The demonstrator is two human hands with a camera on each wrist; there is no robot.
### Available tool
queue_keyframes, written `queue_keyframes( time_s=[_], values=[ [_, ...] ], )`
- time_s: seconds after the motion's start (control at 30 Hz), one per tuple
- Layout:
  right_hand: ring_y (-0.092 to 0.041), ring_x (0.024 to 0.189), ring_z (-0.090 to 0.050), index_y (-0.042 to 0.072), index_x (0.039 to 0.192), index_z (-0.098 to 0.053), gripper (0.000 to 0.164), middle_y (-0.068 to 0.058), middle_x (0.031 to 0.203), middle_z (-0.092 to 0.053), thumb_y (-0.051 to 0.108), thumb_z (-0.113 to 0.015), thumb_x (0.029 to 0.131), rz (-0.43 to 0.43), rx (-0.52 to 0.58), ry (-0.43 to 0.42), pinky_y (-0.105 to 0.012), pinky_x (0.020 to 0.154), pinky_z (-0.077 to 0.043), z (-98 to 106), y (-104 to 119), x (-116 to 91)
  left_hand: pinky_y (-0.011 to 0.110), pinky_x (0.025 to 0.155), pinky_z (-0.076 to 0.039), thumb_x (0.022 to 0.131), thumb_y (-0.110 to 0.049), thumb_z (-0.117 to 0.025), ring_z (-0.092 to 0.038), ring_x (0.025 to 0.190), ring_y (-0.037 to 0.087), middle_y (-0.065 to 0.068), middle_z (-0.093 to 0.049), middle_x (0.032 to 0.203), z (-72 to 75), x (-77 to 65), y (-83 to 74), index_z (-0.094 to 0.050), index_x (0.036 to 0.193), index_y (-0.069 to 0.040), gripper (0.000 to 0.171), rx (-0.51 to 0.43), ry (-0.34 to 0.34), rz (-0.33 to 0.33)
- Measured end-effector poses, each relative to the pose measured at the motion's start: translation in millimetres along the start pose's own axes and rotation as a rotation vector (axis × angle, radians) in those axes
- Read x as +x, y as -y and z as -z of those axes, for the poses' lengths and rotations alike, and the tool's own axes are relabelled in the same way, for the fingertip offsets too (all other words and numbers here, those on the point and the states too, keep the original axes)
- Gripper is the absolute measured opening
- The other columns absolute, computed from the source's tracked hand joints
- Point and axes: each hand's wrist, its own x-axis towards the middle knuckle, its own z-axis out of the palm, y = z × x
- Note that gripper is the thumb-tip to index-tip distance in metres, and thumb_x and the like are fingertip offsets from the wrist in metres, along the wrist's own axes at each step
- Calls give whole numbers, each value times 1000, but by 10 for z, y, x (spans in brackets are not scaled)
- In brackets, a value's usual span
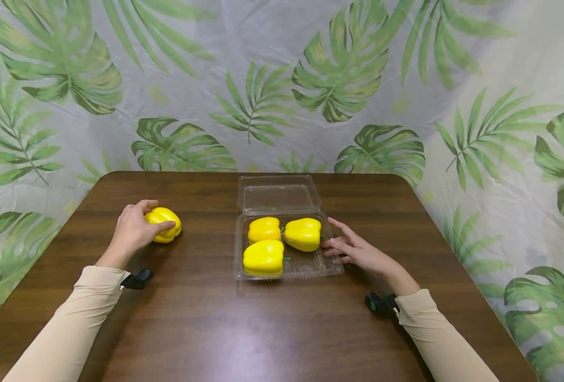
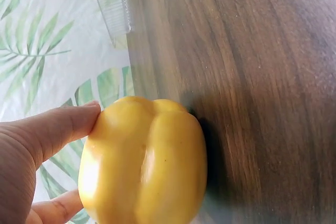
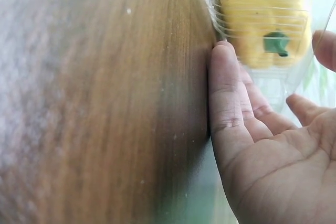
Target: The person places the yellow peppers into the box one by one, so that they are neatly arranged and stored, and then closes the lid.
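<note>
On the left part of the table, my left hand (image 1: 131,227) grips a yellow bell pepper (image 1: 169,233) between thumb and fingers. The same pepper (image 2: 147,166) fills the lower middle of the left wrist view. A clear plastic clamshell container (image 1: 305,270) lies with its lid (image 1: 279,197) folded back, away from me. Inside it are three yellow bell peppers: back left (image 1: 264,229), back right (image 1: 303,234) and front left (image 1: 263,258). My right hand (image 1: 358,252) rests at the container's right wall, its fingers fairly straight. In the right wrist view, a green stem (image 3: 276,42) shows through the ribbed plastic.
A brown wood-grain table (image 1: 191,318) carries everything. Behind it hangs a pale cloth (image 1: 272,42) printed with green leaves, which continues down the right side. A black band (image 1: 137,279) is on the left wrist and another black band (image 1: 381,302) on the right.
</note>
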Motion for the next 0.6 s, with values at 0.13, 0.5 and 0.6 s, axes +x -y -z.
queue_keyframes(
  time_s=[0.13,0.5,0.6],
  values=[
    [-46,140,-59,22,174,1,71,-34,159,-48,33,-41,118,2,-1,0,-49,110,-56,-6,-3,-3,63,100,-42,94,-35,-81,-48,126,53,37,-56,139,4,3,15,-57,144,6,69,1,9,-6],
    [-49,140,-58,22,174,1,71,-35,159,-48,32,-41,118,9,3,1,-52,110,-55,-9,10,-18,62,98,-43,92,-31,-81,-54,122,52,37,-60,133,55,30,36,-60,141,5,64,22,49,-60],
    [-49,140,-58,22,174,1,71,-35,159,-48,32,-41,118,7,2,-2,-51,110,-56,-9,3,-14,62,99,-45,91,-27,-81,-55,122,52,38,-60,136,72,52,47,-59,142,6,64,31,69,-79]
  ],
)
